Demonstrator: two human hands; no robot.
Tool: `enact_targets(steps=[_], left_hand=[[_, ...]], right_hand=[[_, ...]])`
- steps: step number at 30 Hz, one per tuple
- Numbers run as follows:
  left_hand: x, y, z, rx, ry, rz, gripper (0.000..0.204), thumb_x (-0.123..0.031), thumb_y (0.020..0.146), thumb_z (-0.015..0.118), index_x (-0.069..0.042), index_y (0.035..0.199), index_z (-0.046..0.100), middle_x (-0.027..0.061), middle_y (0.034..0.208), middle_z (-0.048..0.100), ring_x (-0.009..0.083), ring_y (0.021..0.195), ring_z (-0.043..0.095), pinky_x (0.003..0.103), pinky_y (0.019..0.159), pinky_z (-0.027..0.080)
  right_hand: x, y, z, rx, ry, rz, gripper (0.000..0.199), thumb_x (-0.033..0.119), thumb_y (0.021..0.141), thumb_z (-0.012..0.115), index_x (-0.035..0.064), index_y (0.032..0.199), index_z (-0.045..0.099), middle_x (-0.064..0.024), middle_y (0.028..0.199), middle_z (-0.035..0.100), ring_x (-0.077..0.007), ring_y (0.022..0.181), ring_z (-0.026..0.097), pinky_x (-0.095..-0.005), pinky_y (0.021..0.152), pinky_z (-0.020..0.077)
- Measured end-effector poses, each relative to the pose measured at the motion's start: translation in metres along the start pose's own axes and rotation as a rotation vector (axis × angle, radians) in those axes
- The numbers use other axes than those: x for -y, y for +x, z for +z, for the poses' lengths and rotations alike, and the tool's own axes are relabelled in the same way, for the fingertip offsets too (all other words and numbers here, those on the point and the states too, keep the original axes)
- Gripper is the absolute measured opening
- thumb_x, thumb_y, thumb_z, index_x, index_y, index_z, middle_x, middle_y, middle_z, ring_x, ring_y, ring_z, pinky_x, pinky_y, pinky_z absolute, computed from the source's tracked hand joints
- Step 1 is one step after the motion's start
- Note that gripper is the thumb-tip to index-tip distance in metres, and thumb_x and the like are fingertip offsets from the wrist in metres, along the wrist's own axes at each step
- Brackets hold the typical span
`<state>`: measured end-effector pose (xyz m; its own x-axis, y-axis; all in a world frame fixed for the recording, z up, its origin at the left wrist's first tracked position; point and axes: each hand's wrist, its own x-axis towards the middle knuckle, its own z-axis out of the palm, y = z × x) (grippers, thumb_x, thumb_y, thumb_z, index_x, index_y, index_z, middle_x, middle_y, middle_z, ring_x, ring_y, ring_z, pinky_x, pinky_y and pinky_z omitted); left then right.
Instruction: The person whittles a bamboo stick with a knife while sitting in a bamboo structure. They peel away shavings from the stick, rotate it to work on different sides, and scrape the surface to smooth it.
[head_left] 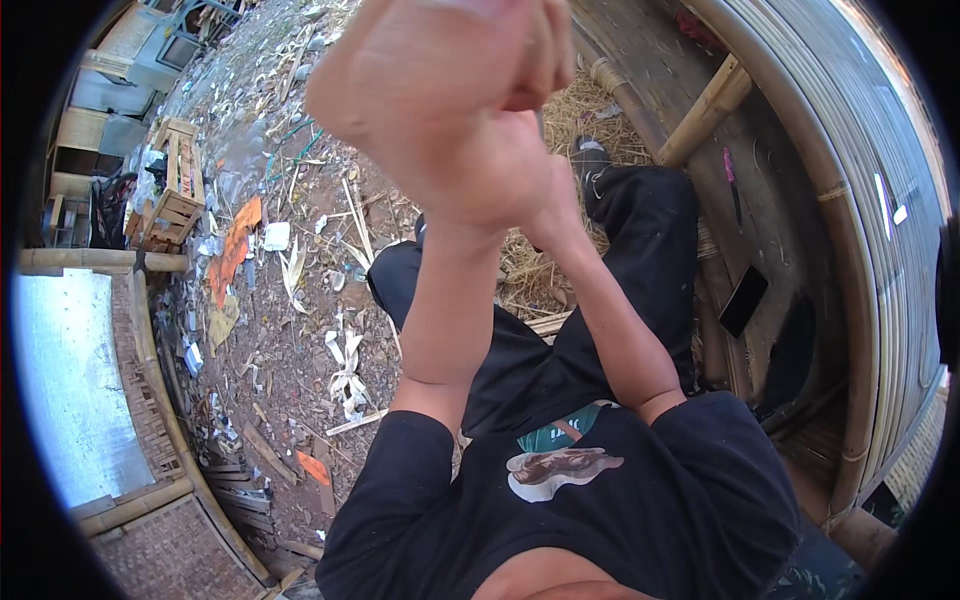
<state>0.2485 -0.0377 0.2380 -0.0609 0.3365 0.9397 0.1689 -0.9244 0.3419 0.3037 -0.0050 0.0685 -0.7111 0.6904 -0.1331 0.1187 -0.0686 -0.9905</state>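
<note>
My left hand (440, 110) is raised close in front of me and fills the upper middle of the view, slightly blurred. Its fingers are curled in, and whatever they may hold is hidden. Partly behind the left wrist is my right hand (552, 205), with its fingers out of sight. The two hands look close together, but I cannot tell whether they touch. Below them are my legs in black trousers (645, 235), spread apart as I sit. Pale straw-like shavings (530, 270) lie on the ground between them.
On the wooden boards at right lie a dark phone (743, 300) and a thin tool with a pink handle (729, 163). Bamboo poles (800, 100) frame that side. At left stand a slatted wooden crate (172, 195) and a woven panel (175, 550). Orange scraps (236, 245) and litter cover the soil.
</note>
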Motion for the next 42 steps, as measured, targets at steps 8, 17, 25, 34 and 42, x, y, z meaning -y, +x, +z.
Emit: enact_targets(steps=[8, 17, 25, 34, 42], left_hand=[[0.007, -0.01, 0.019, -0.261, 0.129, 0.045, 0.04, -0.022, 0.099, 0.033, 0.005, 0.123, 0.051, -0.0028, 0.051, 0.028, 0.0065, 0.039, 0.021, 0.025, 0.033, 0.022], [0.029, -0.002, 0.02, -0.317, 0.446, 0.135, 0.036, -0.013, 0.096, 0.039, 0.011, 0.121, 0.049, -0.004, 0.053, 0.027, 0.0042, 0.039, 0.021, 0.022, 0.035, 0.021], [0.015, -0.003, 0.014, -0.098, 0.343, 0.168, 0.036, -0.014, 0.097, 0.037, 0.009, 0.123, 0.048, -0.0037, 0.054, 0.029, 0.0041, 0.04, 0.022, 0.022, 0.034, 0.022], [0.029, -0.004, 0.029, -0.2, 0.018, -0.016, 0.033, -0.018, 0.095, 0.048, 0.008, 0.11, 0.06, -0.0023, 0.057, 0.041, 0.0037, 0.045, 0.031, 0.02, 0.044, 0.027], [0.06, 0.008, 0.069, -0.265, 0.362, 0.119, 0.033, -0.014, 0.082, 0.056, -0.008, 0.052, 0.044, 0.0034, 0.039, 0.031, 0.0138, 0.031, 0.031, 0.03, 0.034, 0.028]], right_hand=[[-0.072, 0.05, 0.002, -0.13, -0.122, 0.205, 0.023, 0.017, 0.073, 0.06, -0.002, 0.061, 0.054, -0.0106, 0.056, 0.056, -0.0186, 0.049, 0.053, -0.038, 0.049, 0.0404], [-0.064, 0.041, 0.005, -0.184, -0.076, 0.108, 0.026, 0.015, 0.072, 0.06, 0.0003, 0.054, 0.049, -0.007, 0.052, 0.052, -0.0145, 0.047, 0.049, -0.0363, 0.045, 0.0369], [-0.067, 0.035, 0.004, -0.166, -0.091, 0.064, 0.026, 0.015, 0.071, 0.06, 0.0008, 0.053, 0.05, -0.0079, 0.052, 0.052, -0.0151, 0.047, 0.049, -0.0366, 0.045, 0.0367], [-0.132, 0.054, -0.015, -0.128, -0.082, 0.333, 0.019, 0.013, 0.076, 0.057, 0.0021, 0.062, 0.049, -0.0057, 0.055, 0.051, -0.0117, 0.04, 0.044, -0.0319, 0.038, 0.0302], [-0.117, 0.023, -0.041, -0.238, 0.384, 0.418, 0.024, 0.025, 0.087, 0.058, 0.0071, 0.076, 0.048, 0.0032, 0.052, 0.038, -0.0056, 0.036, 0.031, -0.0215, 0.033, 0.0232]])
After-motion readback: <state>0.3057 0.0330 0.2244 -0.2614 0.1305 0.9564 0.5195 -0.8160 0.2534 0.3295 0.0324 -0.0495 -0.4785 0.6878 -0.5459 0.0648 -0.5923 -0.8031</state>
